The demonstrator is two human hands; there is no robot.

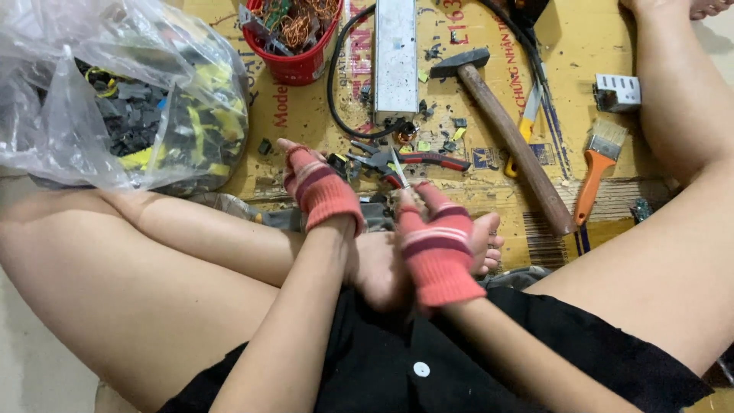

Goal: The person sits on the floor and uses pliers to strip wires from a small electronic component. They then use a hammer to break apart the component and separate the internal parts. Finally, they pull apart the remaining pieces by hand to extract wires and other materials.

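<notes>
Person sat cross-legged on flattened cardboard (321, 115), both hands in pink fingerless gloves. Left hand (321, 191) was closed around a small dark component (338, 164) with a yellow patch, held just above the cardboard in front of the crossed legs. Right hand (436, 245) gripped a thin metal tool (400, 168) (blade or tweezer tip, too blurred to tell), its point angled up toward the component. Red-handled pliers (417, 159) lay just beyond the hands, near the tool tip.

Step in hand looked like prying or picking at the component with the tool; the tip was near the part, contact unclear. Next move would call for a steady left grip and a controlled push of the tip, away from the fingers.

Around: clear plastic bag (115, 92) of dark scrap at left, red bucket (294, 38) with copper wire, grey metal box (395, 53), hammer (505, 126), orange-handled paintbrush (596, 164) at right.
</notes>
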